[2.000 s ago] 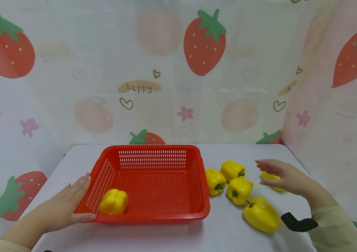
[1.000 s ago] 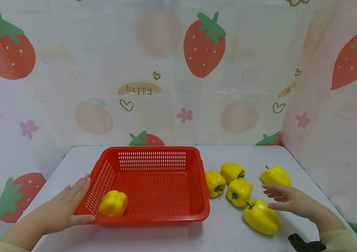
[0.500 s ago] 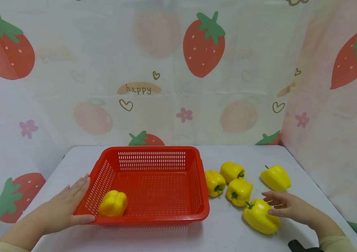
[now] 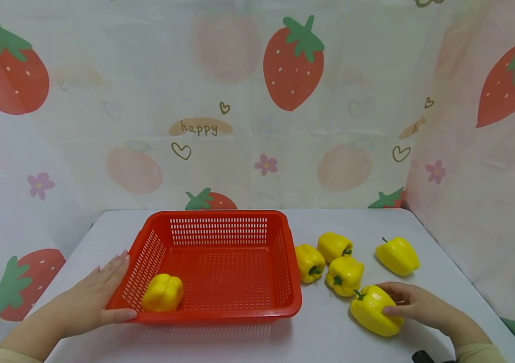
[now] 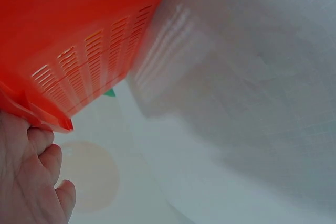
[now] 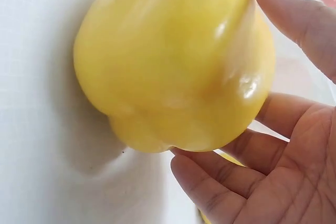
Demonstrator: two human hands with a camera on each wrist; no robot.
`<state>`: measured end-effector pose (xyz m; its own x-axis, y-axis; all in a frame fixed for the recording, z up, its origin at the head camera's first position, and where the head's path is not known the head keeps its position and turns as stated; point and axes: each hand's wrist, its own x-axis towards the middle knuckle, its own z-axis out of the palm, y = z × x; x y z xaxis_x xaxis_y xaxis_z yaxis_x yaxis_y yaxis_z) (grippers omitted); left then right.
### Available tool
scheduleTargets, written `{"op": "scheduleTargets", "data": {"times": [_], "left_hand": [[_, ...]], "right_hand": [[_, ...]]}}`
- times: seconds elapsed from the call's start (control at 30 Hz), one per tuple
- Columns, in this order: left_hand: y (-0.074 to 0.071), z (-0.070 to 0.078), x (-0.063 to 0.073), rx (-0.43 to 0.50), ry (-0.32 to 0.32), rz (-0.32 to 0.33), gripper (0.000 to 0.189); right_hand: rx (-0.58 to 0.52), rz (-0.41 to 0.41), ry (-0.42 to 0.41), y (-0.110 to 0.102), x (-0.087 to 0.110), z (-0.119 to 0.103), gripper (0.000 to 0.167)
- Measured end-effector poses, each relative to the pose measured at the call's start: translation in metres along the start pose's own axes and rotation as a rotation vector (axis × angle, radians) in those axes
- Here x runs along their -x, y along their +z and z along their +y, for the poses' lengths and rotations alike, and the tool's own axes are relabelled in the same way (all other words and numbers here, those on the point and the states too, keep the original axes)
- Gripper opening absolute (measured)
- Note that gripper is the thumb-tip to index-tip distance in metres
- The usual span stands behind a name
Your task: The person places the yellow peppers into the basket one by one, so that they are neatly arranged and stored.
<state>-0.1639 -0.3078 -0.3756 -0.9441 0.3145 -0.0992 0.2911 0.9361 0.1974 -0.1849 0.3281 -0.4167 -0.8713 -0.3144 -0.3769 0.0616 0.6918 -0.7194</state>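
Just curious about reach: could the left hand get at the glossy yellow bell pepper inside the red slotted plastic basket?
Probably yes: the left hand rests against the basket near the pepper; the side wall intervenes, but the top's open.

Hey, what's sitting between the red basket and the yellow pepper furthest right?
In the head view, three yellow peppers cluster beside the red basket, then bare white table lies before the rightmost pepper.

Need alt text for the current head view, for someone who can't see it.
A person's right hand curves around the nearest yellow pepper on a white table, while the left hand rests against the left side of a red basket holding one pepper. Four more peppers lie to the basket's right.
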Motion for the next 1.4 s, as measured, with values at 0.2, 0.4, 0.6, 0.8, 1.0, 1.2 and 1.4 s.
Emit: {"op": "scheduleTargets", "data": {"times": [0.2,0.4,0.6,0.8,1.0,1.2,1.4], "left_hand": [[-0.0007,-0.0003,-0.0006,-0.006,0.016,0.009,0.112],[-0.0012,0.0002,-0.0008,-0.006,0.004,0.004,0.113],[-0.0013,0.0006,-0.0006,-0.014,0.014,0.01,0.112],[-0.0013,0.0002,-0.0007,-0.014,0.012,0.008,0.112],[-0.0015,0.0004,-0.0002,-0.017,0.013,0.01,0.112],[-0.0012,0.001,-0.0001,-0.009,0.01,0.007,0.112],[-0.0007,0.0009,0.0002,-0.009,0.008,0.006,0.112]], "right_hand": [[-0.005,0.003,0.011,0.0022,-0.0016,0.0007,0.062],[-0.011,0.005,0.033,0.0032,-0.0029,0.0025,0.063],[-0.012,-0.003,0.04,0.0041,-0.003,0.0018,0.063],[-0.034,-0.025,0.027,0.0052,-0.0032,0.0002,0.063],[-0.055,-0.045,0.005,0.0054,-0.0041,0.0008,0.063],[-0.071,-0.071,-0.025,0.0053,-0.0044,0.002,0.063],[-0.096,-0.089,-0.023,0.0062,-0.005,0.0016,0.063]]}}
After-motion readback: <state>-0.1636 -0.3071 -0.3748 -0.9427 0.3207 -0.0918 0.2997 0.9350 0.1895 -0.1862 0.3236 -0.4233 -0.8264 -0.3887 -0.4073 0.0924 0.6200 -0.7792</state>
